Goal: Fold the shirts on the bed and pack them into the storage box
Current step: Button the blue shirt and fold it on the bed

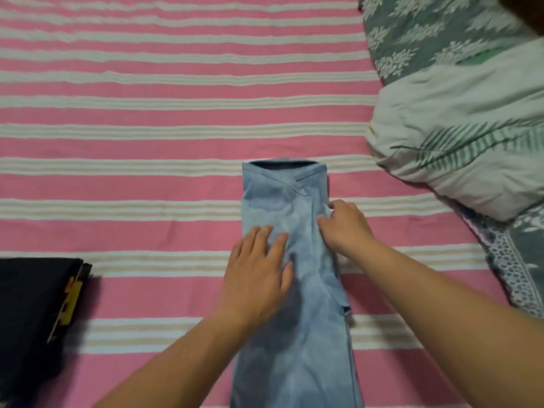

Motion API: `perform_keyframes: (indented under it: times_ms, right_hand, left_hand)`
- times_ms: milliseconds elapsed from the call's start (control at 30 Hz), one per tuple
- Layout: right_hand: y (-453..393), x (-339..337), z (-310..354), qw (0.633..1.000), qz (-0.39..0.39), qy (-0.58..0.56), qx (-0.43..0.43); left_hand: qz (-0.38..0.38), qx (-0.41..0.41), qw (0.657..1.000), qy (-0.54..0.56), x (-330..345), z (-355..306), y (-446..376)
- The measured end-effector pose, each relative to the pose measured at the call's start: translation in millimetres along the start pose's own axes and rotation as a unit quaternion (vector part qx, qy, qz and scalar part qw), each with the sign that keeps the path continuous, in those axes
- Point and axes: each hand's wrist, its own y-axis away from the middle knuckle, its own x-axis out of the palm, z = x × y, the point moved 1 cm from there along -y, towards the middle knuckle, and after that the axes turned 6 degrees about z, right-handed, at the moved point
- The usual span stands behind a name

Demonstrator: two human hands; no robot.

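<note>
A light blue shirt (282, 201) lies on the bed, folded lengthwise into a long narrow strip that runs from the middle of the view to the bottom edge, collar end farthest from me. My left hand (259, 272) rests flat on the strip's middle with straight fingers. My right hand (346, 223) is at the strip's right edge, with its fingers curled onto the fold of cloth there. A dark folded garment (32, 304) with a yellow print lies at the left edge. No storage box is in view.
The bed carries a pink and white striped sheet (147, 142). A pale pillow (459, 136) with a leaf print and a grey floral quilt (426, 33) fill the right side, close to the shirt's upper right.
</note>
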Motion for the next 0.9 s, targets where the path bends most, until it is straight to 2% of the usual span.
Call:
perform_keyframes:
  times_ms: [67,167,300,367,433,467,500,533,567,600,633,700,767,900]
  right_hand:
    - [-22,4,5,0.999,0.013,0.014,0.026]
    - [-53,16,8,0.998,0.021,-0.047,0.048]
    - [-72,29,6,0.998,-0.042,-0.050,-0.010]
    - [-75,33,0,0.997,-0.081,-0.002,-0.017]
    - [-76,31,0,0.983,-0.165,0.073,-0.014]
    - [-74,30,4,0.970,-0.218,0.101,-0.035]
    - [-70,30,12,0.956,-0.253,0.117,-0.096]
    - [-65,34,19,0.939,-0.254,0.135,-0.189]
    - [-64,42,21,0.922,-0.214,0.170,-0.274]
    - [-66,47,18,0.908,-0.160,0.221,-0.318]
    - [-74,50,8,0.906,-0.106,0.261,-0.317]
    - [-95,48,-20,0.929,-0.030,0.286,-0.232]
    - [-107,46,-36,0.936,-0.023,0.299,-0.185]
    - [-100,42,-28,0.934,-0.017,0.290,-0.207]
  left_hand:
    - [0.051,-0.011,0.999,-0.012,6,10,-39]
    - [0.104,-0.008,0.993,-0.060,26,23,-76]
    - [0.119,-0.034,0.991,-0.053,52,34,-95]
    - [0.116,-0.046,0.991,-0.047,61,39,-96]
    - [0.101,-0.054,0.993,-0.041,68,40,-97]
    - [0.089,-0.050,0.994,-0.043,70,40,-98]
    - [0.075,-0.036,0.995,-0.048,70,39,-100]
    - [0.059,-0.014,0.997,-0.053,70,39,-104]
    - [0.041,0.012,0.997,-0.059,70,40,-109]
    - [0.033,0.034,0.997,-0.060,69,41,-118]
    - [0.038,0.048,0.997,-0.052,70,45,-127]
    - [0.072,0.056,0.995,-0.032,74,54,-137]
    - [0.107,0.046,0.993,-0.010,79,60,-142]
    - [0.157,0.053,0.984,0.068,57,60,-152]
